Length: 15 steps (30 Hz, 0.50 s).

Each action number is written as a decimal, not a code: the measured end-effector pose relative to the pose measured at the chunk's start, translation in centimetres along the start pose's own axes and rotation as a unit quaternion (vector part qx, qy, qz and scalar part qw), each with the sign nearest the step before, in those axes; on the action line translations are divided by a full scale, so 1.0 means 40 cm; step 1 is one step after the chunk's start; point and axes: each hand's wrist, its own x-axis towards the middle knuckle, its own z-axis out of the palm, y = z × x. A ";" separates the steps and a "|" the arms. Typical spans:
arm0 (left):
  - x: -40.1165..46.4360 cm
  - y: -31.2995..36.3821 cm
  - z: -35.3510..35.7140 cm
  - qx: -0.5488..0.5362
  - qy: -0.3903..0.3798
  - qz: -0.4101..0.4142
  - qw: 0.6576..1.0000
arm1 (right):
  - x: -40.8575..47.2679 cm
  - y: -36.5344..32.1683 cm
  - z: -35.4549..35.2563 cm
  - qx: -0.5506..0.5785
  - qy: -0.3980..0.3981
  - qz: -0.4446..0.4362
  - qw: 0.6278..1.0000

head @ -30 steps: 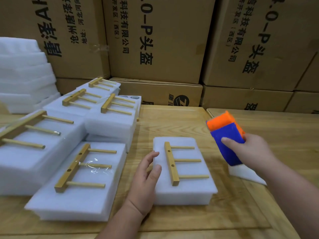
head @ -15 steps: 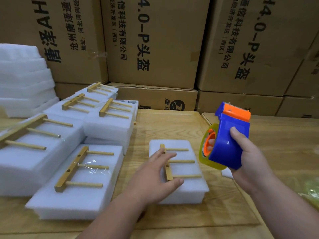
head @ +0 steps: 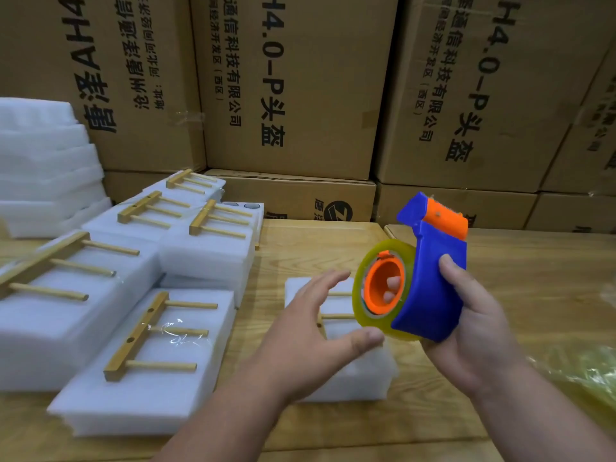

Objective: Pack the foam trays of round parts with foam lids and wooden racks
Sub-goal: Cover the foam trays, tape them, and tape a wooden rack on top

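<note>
My right hand point(head: 473, 335) grips a blue and orange tape dispenser point(head: 430, 278) holding a yellowish roll of clear tape point(head: 370, 288), raised above the table. My left hand point(head: 310, 335) hovers with spread fingers just left of the roll, thumb near its lower edge. Beneath both lies a white foam pack point(head: 346, 375) with a wooden rack point(head: 336, 316) on top, largely hidden by my hands. Several finished foam packs with wooden racks point(head: 150, 335) are piled at the left.
A stack of plain foam lids point(head: 43, 168) stands at the far left. Large cardboard boxes point(head: 293, 85) wall off the back. A crumpled yellowish plastic film point(head: 586, 371) lies at the right edge of the wooden table point(head: 533, 268).
My right hand brought the tape dispenser in over the foam pack and turned it upright. My left hand lifted off the pack and rose toward the tape roll.
</note>
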 end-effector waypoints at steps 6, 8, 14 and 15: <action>-0.010 0.062 0.011 -0.123 -0.022 0.022 0.992 | -0.026 0.033 0.051 0.126 -0.042 0.030 0.991; -0.016 0.060 0.015 -0.127 -0.013 0.023 0.992 | -0.034 0.048 0.061 0.121 -0.052 0.023 0.991; -0.040 0.050 -0.030 -0.168 -0.064 -0.009 0.984 | -0.045 0.045 0.045 -0.032 -0.095 0.023 0.995; -0.039 0.055 -0.050 -0.178 -0.052 0.000 0.983 | -0.044 0.038 0.039 -0.103 -0.097 0.005 0.990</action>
